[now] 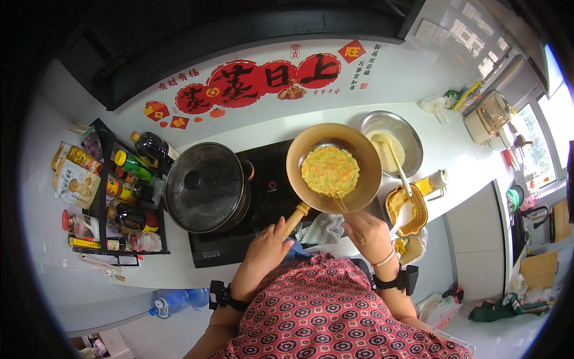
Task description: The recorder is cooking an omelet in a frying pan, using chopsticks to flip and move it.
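My right hand (pixel 368 231) holds a pair of chopsticks (pixel 341 204), whose tips touch the lower edge of a yellow-green pancake (pixel 330 172) with orange bits. The pancake lies flat in a tan frying pan (pixel 299 155). My left hand (pixel 269 244) lies at the end of the pan's wooden handle (pixel 294 220); whether its fingers close around the handle is hard to see. Right of the pan, a steel bowl (pixel 415 146) contains pale batter and a ladle (pixel 394 157).
A lidded pot (pixel 204 186) stands on the left of the black cooktop (pixel 264 193). Beyond it is a rack (pixel 104 193) of bottles. At right are an orange basket (pixel 419 211) with a white spoon and an oil dispenser (pixel 432 181). A cloth (pixel 320 229) lies below the pan.
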Available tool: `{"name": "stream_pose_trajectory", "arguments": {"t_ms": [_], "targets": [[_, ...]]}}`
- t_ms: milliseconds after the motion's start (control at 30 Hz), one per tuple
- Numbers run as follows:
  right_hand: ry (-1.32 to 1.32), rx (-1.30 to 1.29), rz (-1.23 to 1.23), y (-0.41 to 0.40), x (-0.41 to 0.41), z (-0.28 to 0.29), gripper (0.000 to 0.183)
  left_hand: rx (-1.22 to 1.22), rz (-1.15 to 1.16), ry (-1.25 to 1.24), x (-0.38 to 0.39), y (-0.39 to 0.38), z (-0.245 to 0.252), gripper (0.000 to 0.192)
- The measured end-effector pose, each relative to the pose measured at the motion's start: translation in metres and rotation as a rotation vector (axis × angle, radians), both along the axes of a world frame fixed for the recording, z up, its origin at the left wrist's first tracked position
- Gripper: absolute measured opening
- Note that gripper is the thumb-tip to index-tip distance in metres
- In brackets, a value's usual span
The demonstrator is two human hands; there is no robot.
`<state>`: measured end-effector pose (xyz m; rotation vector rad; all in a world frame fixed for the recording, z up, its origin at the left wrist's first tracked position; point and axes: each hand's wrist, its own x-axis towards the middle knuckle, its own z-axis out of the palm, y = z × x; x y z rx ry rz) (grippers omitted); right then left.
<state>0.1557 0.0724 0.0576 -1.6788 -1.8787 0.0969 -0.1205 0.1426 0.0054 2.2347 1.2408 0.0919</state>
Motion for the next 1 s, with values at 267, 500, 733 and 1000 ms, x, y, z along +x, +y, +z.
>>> {"name": "stream_pose_trajectory", "arguments": {"t_ms": [267,500,733,1000], "targets": [[-0.028,0.015,0.011,-0.002,-0.001,0.002,0.013,0.05,-0.017,-0.055,-0.002,-0.003,-0.003,0.07],[-0.022,0.026,0.002,-0.003,0.003,0.004,0.013,0.095,-0.029,-0.095,-0.003,-0.006,-0.004,0.069],[-0.017,0.036,-0.032,-0.006,0.011,0.01,0.012,0.312,-0.032,-0.159,0.004,-0.005,0.005,0.062],[-0.009,0.044,-0.027,-0.007,0.01,0.01,0.012,0.432,-0.025,-0.327,0.018,-0.005,0.022,0.047]]}}
